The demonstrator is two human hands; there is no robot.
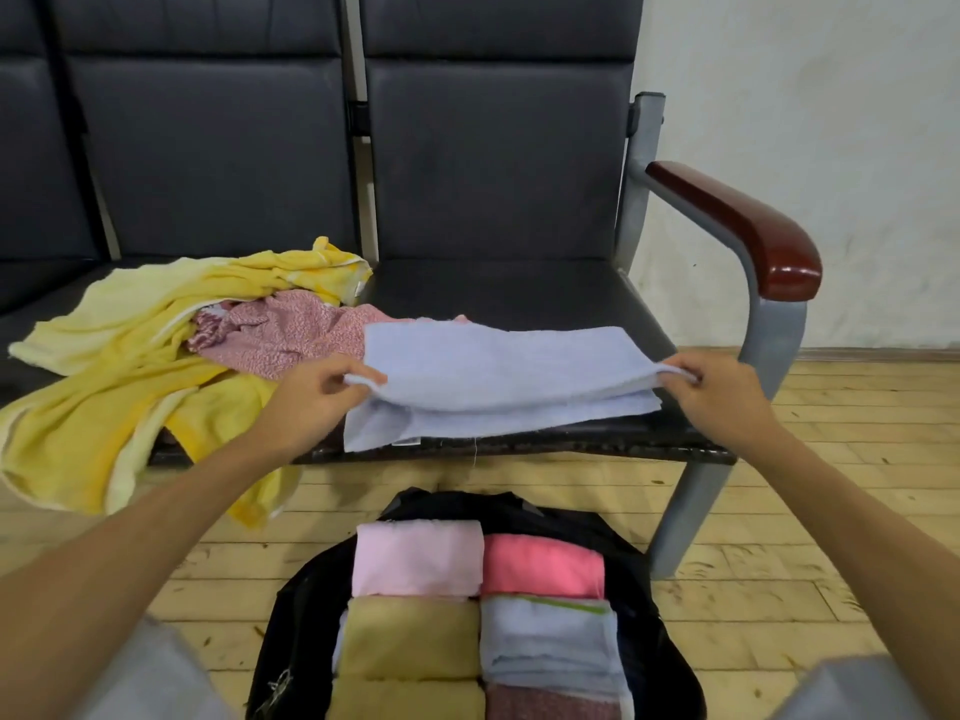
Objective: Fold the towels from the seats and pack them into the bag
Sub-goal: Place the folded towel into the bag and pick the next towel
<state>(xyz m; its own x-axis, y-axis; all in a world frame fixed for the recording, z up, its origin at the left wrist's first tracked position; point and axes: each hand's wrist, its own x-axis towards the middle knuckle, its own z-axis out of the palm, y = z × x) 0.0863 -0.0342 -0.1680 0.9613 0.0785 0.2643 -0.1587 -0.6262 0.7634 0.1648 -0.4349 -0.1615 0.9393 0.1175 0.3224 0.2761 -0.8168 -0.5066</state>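
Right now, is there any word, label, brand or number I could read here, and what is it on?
No text can be read in this view.
White tag on the front edge of the light blue towel: too small and blurred to read.
Small tag on the yellow towel near the seat gap: blurred, unreadable.
Black bag and seats: no writing shows.

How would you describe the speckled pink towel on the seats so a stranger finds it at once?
Start at the row of dark seats. Left of the half-folded pale blue towel lie crumpled yellow towels. The speckled pink towel rests among them, the only patterned piece there.
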